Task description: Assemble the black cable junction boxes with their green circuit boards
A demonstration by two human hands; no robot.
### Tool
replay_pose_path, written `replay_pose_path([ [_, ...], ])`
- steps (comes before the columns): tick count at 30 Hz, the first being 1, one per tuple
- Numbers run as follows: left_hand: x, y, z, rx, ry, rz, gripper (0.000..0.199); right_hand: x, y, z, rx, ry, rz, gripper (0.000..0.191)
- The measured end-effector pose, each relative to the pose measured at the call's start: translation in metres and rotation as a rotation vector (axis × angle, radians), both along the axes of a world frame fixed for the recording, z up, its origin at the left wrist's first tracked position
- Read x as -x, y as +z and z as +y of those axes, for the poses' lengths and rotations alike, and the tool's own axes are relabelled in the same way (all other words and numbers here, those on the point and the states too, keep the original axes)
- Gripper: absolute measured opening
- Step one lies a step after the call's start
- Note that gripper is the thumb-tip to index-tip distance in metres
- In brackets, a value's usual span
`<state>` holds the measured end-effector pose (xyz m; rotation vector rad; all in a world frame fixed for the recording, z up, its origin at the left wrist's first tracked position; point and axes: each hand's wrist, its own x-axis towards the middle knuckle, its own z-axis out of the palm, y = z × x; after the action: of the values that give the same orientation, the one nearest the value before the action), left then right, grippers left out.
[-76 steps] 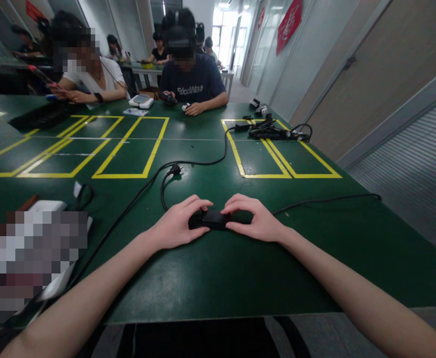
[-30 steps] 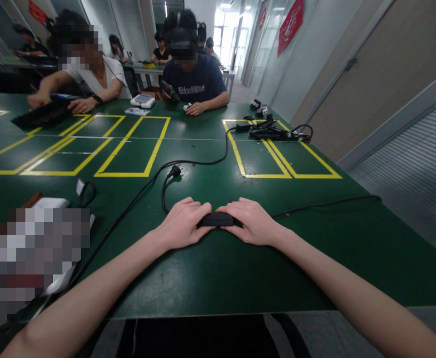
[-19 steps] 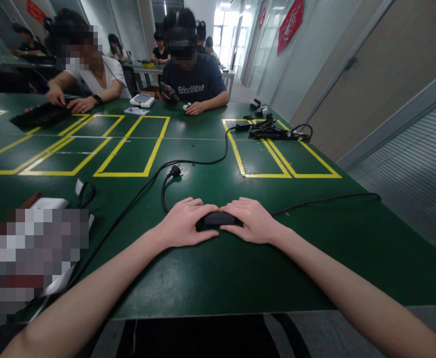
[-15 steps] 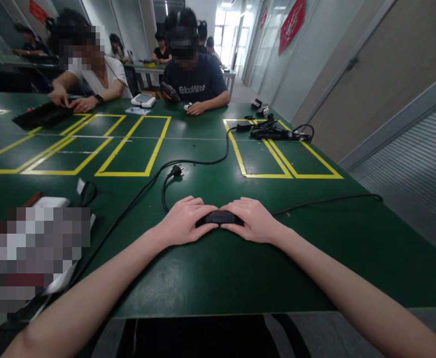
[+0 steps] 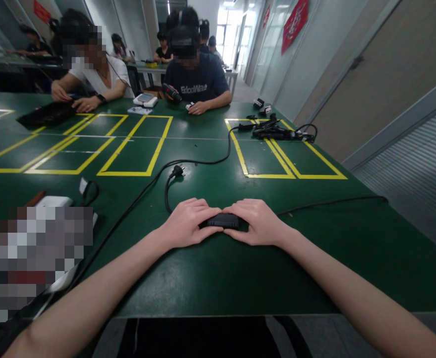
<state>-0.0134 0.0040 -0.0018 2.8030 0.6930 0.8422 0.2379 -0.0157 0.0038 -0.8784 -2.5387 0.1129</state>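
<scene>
A black power adapter [image 5: 222,221] lies low over the green table in front of me, held from both ends. My left hand [image 5: 190,222] is closed on its left end, thumb on the near side and fingers on the far side. My right hand [image 5: 260,221] grips the right end the same way, so the fingertips of both hands nearly meet. Both ends of the adapter are partly hidden by the hands. From behind my left hand a short black cord runs to a plug [image 5: 177,171] on the table. Another black cable [image 5: 326,202] stretches away right from behind my right hand.
A long black cable [image 5: 143,191] crosses the table to a heap of black cords [image 5: 272,130] at the far right. Yellow tape [image 5: 124,174] marks rectangles. Blurred white items [image 5: 55,201] lie at left. Two people sit across, one holding a power drill [image 5: 171,93].
The whole view has shifted slightly. Both hands keep their hold on the adapter, and its front face shows a little more between the fingers.
</scene>
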Motion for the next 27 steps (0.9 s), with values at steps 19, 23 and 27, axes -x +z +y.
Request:
replay_pose_path([
  [19, -0.006, 0.007, -0.006, 0.368, 0.146, -0.031, 0.033, -0.009, -0.001, 0.003, -0.211, 0.049, -0.05, 0.036],
  [23, -0.002, 0.002, -0.005, 0.223, 0.111, -0.039, 0.034, -0.007, -0.002, 0.004, -0.017, 0.099, 0.086, 0.038],
  [27, -0.002, 0.002, -0.004, 0.144, 0.093, -0.046, 0.035, -0.006, -0.001, 0.002, 0.076, 0.075, 0.169, 0.025],
])
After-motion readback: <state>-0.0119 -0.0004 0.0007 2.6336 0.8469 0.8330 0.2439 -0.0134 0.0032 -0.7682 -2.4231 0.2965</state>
